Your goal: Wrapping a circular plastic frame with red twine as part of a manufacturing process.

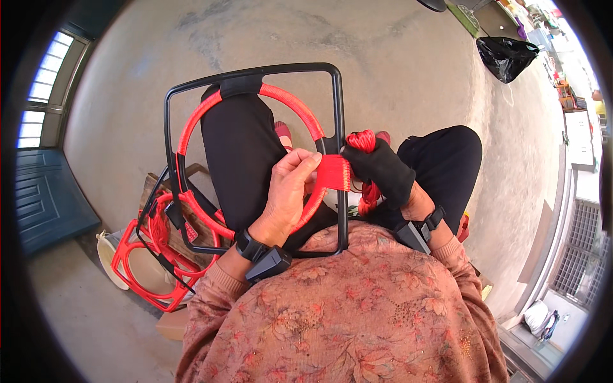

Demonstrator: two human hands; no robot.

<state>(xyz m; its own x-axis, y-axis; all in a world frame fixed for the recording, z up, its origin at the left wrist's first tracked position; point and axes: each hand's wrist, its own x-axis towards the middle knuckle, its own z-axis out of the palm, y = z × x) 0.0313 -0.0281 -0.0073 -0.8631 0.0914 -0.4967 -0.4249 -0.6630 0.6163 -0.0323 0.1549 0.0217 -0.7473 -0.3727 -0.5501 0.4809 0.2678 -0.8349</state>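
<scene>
The person sits with a black metal frame (336,115) standing upright across the lap, its lower end resting against the flowered top. Inside the frame sits a hoop wrapped in red cord (300,112), and a band of taut red strands (333,172) runs from the hoop to the frame's right bar. The left hand (287,191) is closed in a pinch on those strands, thumb and fingertips pressing them flat against the hoop. The right hand (383,171), in a dark glove, is closed around a bundle of red cord (363,140) just beside the bar; more of the bundle hangs below it.

The frame looks stiff and light enough to steady on the knees, best held by its bare bars. The cord looks thin, soft and rather slick, so it would likely slacken unless kept pinched close to the last wrap.

On the floor to the person's left lie more frames with red wrapping (150,255), beside a pale bowl (105,252). A black bag (506,56) sits well apart.
</scene>
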